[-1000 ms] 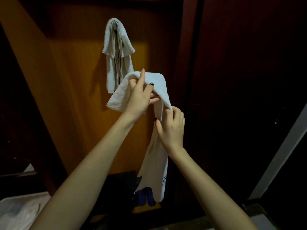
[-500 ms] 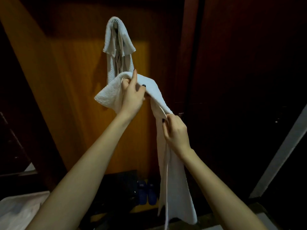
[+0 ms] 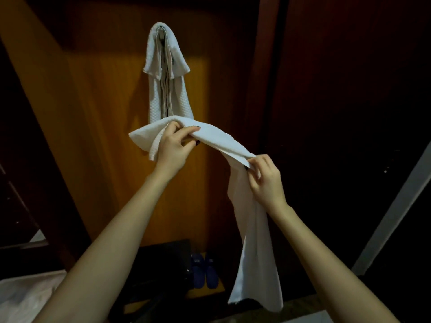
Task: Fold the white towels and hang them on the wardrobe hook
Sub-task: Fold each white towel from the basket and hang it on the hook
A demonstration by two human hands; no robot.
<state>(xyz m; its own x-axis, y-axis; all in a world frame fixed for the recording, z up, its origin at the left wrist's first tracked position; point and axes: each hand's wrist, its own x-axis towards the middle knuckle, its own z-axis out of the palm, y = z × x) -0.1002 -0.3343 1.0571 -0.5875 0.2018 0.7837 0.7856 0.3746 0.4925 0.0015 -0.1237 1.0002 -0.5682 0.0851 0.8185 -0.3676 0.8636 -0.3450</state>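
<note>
My left hand (image 3: 173, 150) and right hand (image 3: 265, 180), forearms bare from six o'clock, wear dark polish on the fingernails (image 3: 197, 142).

Both bare arms reach up; the left hand (image 3: 173, 148) and the lower right hand (image 3: 265, 178) pinch with curled fingers.

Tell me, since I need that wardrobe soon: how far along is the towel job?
Done: one folded towel already hangs up. In hand: the second towel, not yet folded, gripped near one end by the left hand and pinched further along by the right hand, its tail dangling. Left: fold it and hang it by the first.
</note>
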